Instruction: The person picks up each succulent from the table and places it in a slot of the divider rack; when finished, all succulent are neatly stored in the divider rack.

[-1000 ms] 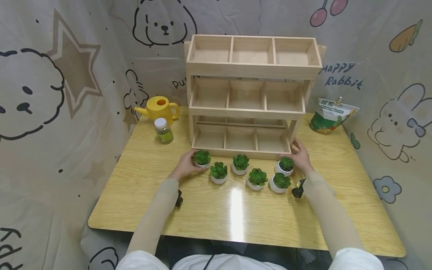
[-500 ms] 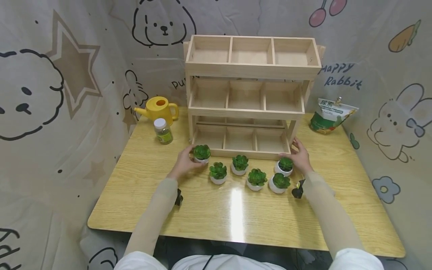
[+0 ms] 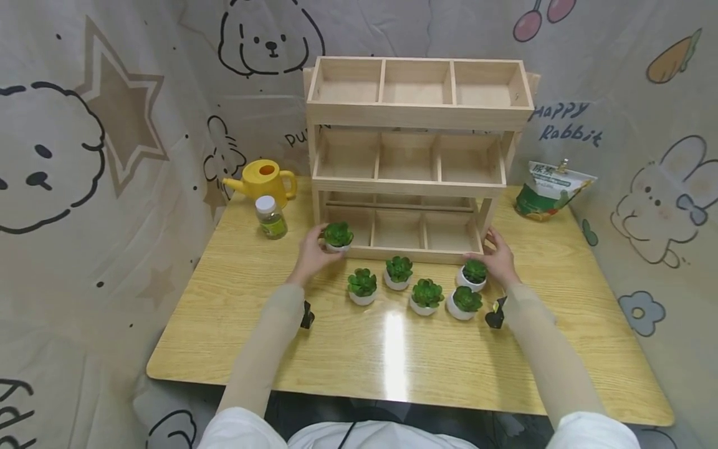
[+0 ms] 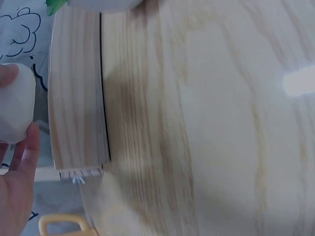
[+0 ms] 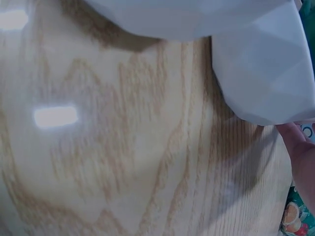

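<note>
My left hand (image 3: 313,252) grips a small potted succulent (image 3: 338,234) in front of the lower left compartment of a three-tier wooden plant stand (image 3: 421,117). In the left wrist view, thumb and fingertips hold its white pot (image 4: 17,105) beside the tray's front board (image 4: 76,93). My right hand (image 3: 499,262) grips the stand's lower right corner, thumb at the front and fingers along the side. Close by stand two potted succulents, one (image 3: 474,274) right at the hand and another (image 3: 465,302) nearer me. The right wrist view has a faceted white pot (image 5: 266,64) largely hiding that hand.
Three more potted succulents, left (image 3: 362,285), middle (image 3: 399,272) and front (image 3: 426,295), stand on the wooden table (image 3: 235,349). A yellow watering can (image 3: 263,181) and a lidded jar (image 3: 272,218) are left of the stand. A clipped green-and-white bag (image 3: 550,192) stands right.
My left hand has lifted the succulent from near the table upward and forward, to the stand's lower left compartment. The right hand stays at the stand's corner.
</note>
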The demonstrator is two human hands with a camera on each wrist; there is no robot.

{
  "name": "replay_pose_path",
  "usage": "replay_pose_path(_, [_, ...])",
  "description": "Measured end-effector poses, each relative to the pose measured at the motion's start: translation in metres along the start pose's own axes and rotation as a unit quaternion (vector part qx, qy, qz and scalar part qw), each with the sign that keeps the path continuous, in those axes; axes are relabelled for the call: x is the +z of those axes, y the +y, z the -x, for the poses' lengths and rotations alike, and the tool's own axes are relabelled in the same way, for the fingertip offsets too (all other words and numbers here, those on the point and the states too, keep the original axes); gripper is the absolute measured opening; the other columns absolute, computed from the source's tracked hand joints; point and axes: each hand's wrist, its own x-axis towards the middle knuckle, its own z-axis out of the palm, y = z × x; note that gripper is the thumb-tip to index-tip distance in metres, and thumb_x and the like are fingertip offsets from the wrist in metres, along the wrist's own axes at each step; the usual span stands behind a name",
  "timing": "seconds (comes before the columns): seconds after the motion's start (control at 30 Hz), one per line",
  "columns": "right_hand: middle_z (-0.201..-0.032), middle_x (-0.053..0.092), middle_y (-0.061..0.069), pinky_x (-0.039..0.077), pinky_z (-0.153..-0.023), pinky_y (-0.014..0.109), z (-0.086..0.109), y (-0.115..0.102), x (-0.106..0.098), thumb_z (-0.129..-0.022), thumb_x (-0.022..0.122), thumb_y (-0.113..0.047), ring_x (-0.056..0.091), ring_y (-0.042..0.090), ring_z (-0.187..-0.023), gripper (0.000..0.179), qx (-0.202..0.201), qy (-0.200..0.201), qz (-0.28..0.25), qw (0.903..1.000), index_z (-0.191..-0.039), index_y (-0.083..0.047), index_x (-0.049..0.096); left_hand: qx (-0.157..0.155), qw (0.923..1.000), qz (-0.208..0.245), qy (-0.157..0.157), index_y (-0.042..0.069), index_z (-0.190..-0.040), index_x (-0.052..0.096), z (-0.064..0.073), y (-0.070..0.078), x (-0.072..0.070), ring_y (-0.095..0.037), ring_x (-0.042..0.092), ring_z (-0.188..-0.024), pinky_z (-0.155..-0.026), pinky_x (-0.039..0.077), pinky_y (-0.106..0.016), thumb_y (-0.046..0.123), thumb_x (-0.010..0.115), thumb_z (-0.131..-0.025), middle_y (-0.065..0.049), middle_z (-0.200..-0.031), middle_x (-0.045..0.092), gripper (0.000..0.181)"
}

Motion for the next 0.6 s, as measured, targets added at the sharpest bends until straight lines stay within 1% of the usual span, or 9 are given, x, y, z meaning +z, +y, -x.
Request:
replay_pose_path(0.1, [-0.158, 0.018, 0.021, 0.033, -0.11, 0.052, 0.001, 0.0, -0.001, -0.082, 0.076, -0.013, 0.029, 0.045, -0.138, 0.1, -0.002, -0.001, 0.003, 1.0, -0.155, -0.019, 0.009, 0.004, 0.9999, -0.01, 0.003, -0.002, -0.129, 0.048, -0.004, 0.001, 0.006, -0.036, 0.056, -0.109, -0.086, 0.055, -0.043, 0.002, 0.082, -0.07, -0.021, -0.125, 0.052, 0.068])
replay_pose_path(0.17, [-0.158, 0.018, 0.02, 0.033, -0.11, 0.052, 0.001, -0.001, -0.001, -0.082, 0.076, -0.013, 0.029, 0.045, -0.138, 0.1, -0.001, -0.002, 0.004, 1.0, -0.155, -0.019, 0.009, 0.009, 0.9998, -0.012, 0.009, -0.002, -0.128, 0.049, -0.006, 0.002, 0.009, -0.035, 0.055, -0.11, -0.085, 0.055, -0.043, 0.003, 0.082, -0.07, -0.021, -0.124, 0.052, 0.067])
replay_pose_path(0.4, [-0.157, 0.019, 0.023, 0.034, -0.109, 0.053, 0.004, -0.003, 0.0, -0.083, 0.075, -0.012, 0.029, 0.047, -0.138, 0.099, -0.01, -0.001, 0.004, 0.9999, -0.155, -0.017, 0.008, 0.016, 0.9988, -0.036, 0.031, 0.0, -0.128, 0.049, -0.011, 0.003, 0.02, -0.032, 0.054, -0.113, -0.087, 0.055, -0.041, 0.009, 0.083, -0.071, -0.018, -0.123, 0.054, 0.067])
replay_pose_path(0.6, [-0.158, 0.018, 0.021, 0.033, -0.109, 0.053, 0.003, -0.003, 0.0, -0.083, 0.075, -0.014, 0.028, 0.046, -0.139, 0.099, -0.001, -0.001, 0.009, 1.0, -0.156, -0.019, 0.007, 0.019, 0.998, -0.042, 0.042, 0.0, -0.128, 0.048, -0.014, 0.005, 0.026, -0.033, 0.051, -0.115, -0.088, 0.054, -0.043, 0.01, 0.083, -0.072, -0.018, -0.123, 0.053, 0.067])
